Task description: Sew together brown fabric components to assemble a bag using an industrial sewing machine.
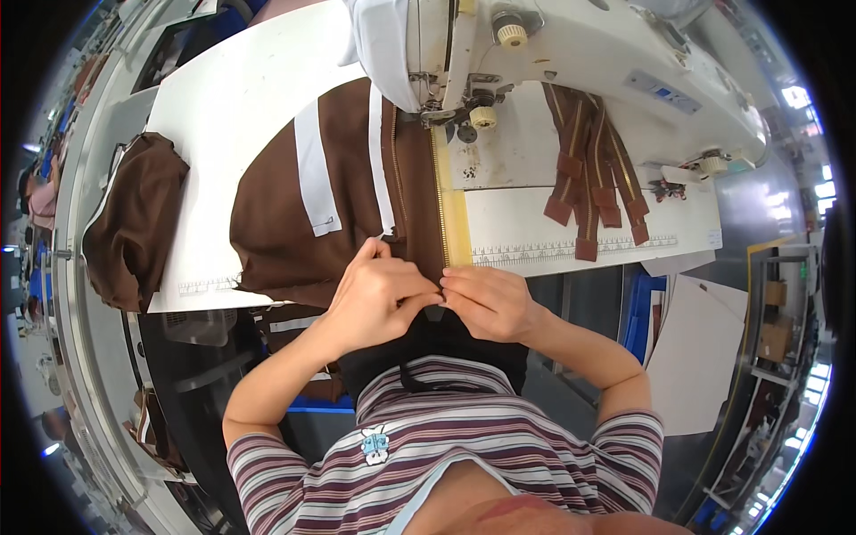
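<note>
A brown fabric piece (pixel 267 214) with white strips lies on the sewing machine table, its upper edge by the needle area. Along its right side runs a zipper (pixel 443 205) with brass-coloured teeth, beside a yellow strip (pixel 459 227). At the table's front edge my left hand (pixel 383 292) is closed, thumb and forefinger pinching the brown fabric beside the zipper's near end. Touching its fingertips, my right hand (pixel 492 303) pinches the near end of the zipper. My fingers hide the exact spot they grip.
The white sewing machine (pixel 615 62) spans the back right. Several brown zippers (pixel 588 169) with fabric tabs hang over the table's right part, above a printed ruler scale (pixel 571 248). A bunched brown fabric piece (pixel 138 223) lies at the left edge. White boards (pixel 695 357) stand lower right.
</note>
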A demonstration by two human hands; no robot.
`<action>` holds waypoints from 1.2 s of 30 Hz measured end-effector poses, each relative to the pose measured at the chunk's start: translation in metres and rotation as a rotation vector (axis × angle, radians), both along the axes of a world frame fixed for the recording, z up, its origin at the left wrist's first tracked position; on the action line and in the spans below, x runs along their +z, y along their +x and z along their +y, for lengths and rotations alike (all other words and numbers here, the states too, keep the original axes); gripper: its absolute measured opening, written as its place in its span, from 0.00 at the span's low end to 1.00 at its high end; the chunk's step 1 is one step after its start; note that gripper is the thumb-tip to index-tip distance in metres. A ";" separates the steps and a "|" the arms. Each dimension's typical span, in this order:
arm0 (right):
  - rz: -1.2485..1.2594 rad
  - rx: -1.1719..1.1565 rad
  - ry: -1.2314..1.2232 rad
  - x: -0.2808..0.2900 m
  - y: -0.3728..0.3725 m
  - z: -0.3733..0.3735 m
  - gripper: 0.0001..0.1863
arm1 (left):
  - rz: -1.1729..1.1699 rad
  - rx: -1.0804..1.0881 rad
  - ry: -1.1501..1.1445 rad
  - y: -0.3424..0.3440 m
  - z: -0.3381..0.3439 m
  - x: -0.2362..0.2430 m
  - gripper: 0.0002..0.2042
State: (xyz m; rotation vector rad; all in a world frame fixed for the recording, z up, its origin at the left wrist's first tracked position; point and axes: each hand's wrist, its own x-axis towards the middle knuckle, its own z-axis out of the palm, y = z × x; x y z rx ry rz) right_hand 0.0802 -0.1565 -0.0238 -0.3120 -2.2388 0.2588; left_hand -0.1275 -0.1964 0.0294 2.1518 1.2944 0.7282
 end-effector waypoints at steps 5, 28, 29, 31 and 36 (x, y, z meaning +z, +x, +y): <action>-0.021 0.016 -0.026 -0.004 0.006 -0.001 0.09 | -0.546 0.287 -0.574 -0.015 0.028 -0.001 0.05; 0.098 -0.044 -0.123 0.007 0.007 -0.003 0.11 | -0.199 0.221 -0.050 0.007 0.010 -0.007 0.03; 0.065 -0.018 -0.101 0.006 0.010 -0.003 0.10 | -0.199 0.374 0.015 -0.004 0.026 -0.006 0.04; 0.032 0.007 -0.073 0.005 0.016 -0.001 0.10 | -0.126 0.604 0.207 -0.057 0.076 -0.004 0.05; -0.120 0.136 -0.096 0.003 0.018 0.003 0.07 | 0.023 0.587 0.439 -0.149 0.144 0.066 0.12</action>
